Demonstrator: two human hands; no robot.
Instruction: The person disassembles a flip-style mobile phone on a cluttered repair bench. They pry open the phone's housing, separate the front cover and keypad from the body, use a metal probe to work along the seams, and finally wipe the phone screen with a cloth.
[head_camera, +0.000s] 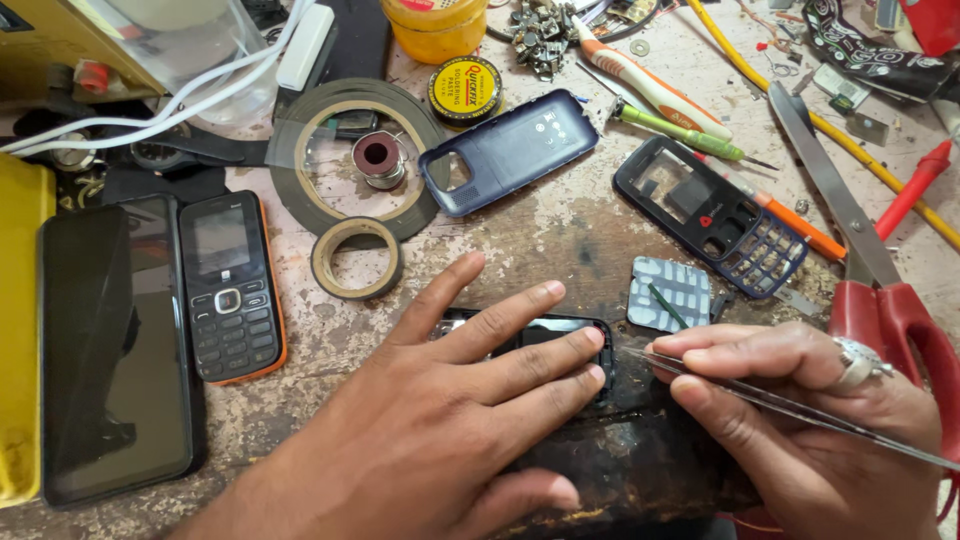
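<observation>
At the lower middle of the frame the left hand (470, 400) lies flat, fingers spread, on a dark phone body (560, 335), while the right hand (800, 420) pinches metal tweezers (760, 400) beside it.

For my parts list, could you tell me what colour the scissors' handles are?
Red; the scissors' handles show best in the head view, beside the right hand.

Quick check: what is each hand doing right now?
Left hand: open, fingers flat, pressing on the black phone body.
Right hand: closed, pinching metal tweezers, tip by the phone body's edge.
</observation>
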